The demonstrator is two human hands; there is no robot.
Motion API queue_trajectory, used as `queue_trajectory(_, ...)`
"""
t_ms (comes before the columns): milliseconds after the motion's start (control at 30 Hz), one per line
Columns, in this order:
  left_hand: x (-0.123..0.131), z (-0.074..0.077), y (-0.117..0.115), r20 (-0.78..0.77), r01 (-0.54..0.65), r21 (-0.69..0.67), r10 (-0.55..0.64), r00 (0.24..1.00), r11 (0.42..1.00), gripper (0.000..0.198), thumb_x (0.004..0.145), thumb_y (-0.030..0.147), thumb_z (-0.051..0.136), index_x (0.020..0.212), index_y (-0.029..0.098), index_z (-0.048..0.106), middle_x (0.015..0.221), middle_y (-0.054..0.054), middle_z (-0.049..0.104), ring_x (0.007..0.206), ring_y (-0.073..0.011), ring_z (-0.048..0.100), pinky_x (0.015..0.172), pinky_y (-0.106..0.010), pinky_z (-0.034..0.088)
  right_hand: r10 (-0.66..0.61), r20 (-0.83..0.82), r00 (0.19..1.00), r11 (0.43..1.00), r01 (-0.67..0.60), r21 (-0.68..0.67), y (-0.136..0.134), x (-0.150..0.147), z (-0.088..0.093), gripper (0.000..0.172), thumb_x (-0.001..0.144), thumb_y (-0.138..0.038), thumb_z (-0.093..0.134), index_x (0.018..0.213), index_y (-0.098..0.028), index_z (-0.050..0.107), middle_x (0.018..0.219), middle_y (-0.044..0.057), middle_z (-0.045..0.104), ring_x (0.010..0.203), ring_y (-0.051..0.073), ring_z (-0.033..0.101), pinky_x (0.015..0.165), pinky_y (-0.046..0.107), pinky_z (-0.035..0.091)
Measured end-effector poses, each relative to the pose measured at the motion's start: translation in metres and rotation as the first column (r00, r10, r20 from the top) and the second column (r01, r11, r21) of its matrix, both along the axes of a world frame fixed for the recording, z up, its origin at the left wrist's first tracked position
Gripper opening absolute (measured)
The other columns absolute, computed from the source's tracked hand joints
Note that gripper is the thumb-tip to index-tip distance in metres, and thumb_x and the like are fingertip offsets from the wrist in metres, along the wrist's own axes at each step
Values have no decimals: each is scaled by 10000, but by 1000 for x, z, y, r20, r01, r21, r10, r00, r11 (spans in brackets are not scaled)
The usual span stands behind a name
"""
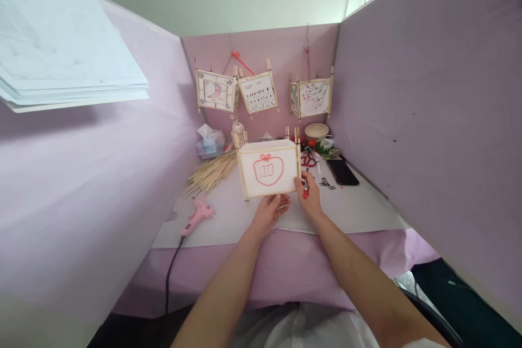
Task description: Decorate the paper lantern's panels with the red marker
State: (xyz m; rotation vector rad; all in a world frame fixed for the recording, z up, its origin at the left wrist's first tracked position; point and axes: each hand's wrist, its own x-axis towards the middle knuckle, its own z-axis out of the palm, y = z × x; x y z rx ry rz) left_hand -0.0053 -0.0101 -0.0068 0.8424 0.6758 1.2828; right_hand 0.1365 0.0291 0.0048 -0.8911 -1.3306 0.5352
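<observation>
Bare forearms (230, 277) are stretched toward a paper lantern (269, 173).
Its lower right corner and a red pen (305, 192) are gripped by the right hand (310, 197); the left hand (268, 212) is held loosely spread beneath. Right of the grip, a phone (343, 172) is seen.
</observation>
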Motion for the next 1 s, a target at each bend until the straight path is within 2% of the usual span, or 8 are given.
queue_trajectory(133,1,3,-3,35,37,-35,-36,999,999,229,753,288,707,916,136,655,1010,-112,674,950,-197,647,916,-346,452,-185,1,983,983,185,2,3,5,-1,284,885,-439,437,981,-205,566,886,24,614,798,159,532,766,295,421)
queue_trajectory(267,0,3,-5,62,109,-176,-100,993,978,256,759,162,685,1005,121,630,1001,-142,682,937,-202,663,953,-359,448,-242,-32,970,970,242,12,5,9,-1,304,888,-456,419,997,-203,549,917,38,611,844,175,528,803,311,412)
queue_trajectory(367,-4,0,0,172,109,-294,-60,983,950,233,769,105,636,1000,82,626,986,-180,675,931,-221,667,909,-344,481,-287,-40,957,958,287,5,6,12,0,300,893,-453,410,986,-200,542,895,39,598,830,176,523,800,315,406)
queue_trajectory(467,-11,-1,8,268,40,-349,60,961,936,148,832,157,534,925,90,628,949,-168,669,926,-205,666,861,-311,511,-297,-67,952,954,298,7,7,13,0,300,890,-462,411,970,-203,538,868,34,583,807,174,514,787,312,406)
queue_trajectory(600,-22,2,15,367,-39,-352,176,913,935,331,917,347,375,852,128,615,883,-132,664,901,-179,661,844,-307,531,-292,-58,955,956,293,12,7,14,0,323,884,-480,414,983,-200,542,856,33,581,807,178,511,790,319,411)
queue_trajectory(800,-24,8,15,438,-60,-336,213,874,940,254,904,350,453,860,161,617,828,-79,685,863,-176,669,889,-365,523,-275,9,961,961,275,20,7,13,-2,321,894,-464,401,1023,-203,538,952,52,605,865,182,533,821,322,411)
queue_trajectory(1000,-24,9,15,444,-88,-297,219,869,951,236,911,290,445,921,171,649,889,-82,710,919,-186,665,889,-383,521,-235,-1,972,972,235,19,6,8,-4,335,884,-481,404,1009,-203,542,924,45,607,847,180,525,812,320,418)
